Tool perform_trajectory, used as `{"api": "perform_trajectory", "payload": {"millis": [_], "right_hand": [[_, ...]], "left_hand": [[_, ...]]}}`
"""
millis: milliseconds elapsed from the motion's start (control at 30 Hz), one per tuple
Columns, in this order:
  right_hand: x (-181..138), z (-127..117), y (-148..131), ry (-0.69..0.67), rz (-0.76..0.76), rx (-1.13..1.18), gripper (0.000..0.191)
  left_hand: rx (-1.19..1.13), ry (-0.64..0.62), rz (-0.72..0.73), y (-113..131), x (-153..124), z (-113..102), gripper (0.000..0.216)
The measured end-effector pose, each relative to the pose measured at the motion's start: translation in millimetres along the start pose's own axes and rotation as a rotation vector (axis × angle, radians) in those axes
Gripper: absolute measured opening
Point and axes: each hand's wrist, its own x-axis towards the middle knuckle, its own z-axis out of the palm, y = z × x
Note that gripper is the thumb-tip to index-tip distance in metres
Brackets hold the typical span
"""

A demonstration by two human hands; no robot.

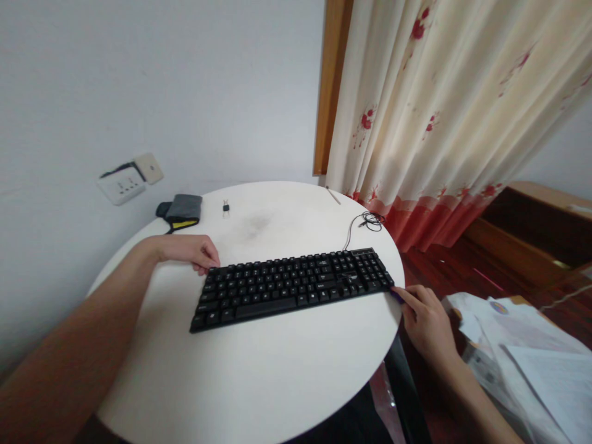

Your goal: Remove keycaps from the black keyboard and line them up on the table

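A black computer keyboard (pixel 291 287) lies slightly slanted on the round white table (pixel 277 382). Its thin cable runs from the back edge to a loose coil (pixel 372 221) at the table's right side. My left hand (pixel 198 251) has its fingers closed at the keyboard's back left corner, gripping it. At the front right corner, my right hand (pixel 423 314) pinches a small dark purple thing (pixel 396 296) against or just beside the keyboard; most of it is hidden by the fingers.
A folded grey cloth (pixel 184 209) with a yellow edge and a small black-and-metal item (pixel 226 208) lie at the back left. A thin stick (pixel 333 196) rests near the curtain (pixel 416 111). Papers and plastic bags (pixel 522 345) are at the right, beyond the table.
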Motion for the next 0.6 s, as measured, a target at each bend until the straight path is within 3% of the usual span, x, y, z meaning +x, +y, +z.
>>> {"api": "perform_trajectory", "payload": {"millis": [600], "right_hand": [[-0.8, 5.0, -26.0, 0.019, -0.028, 0.102, 0.036]], "left_hand": [[-0.012, 0.004, 0.0, -0.6, -0.8, 0.0, 0.043]]}}
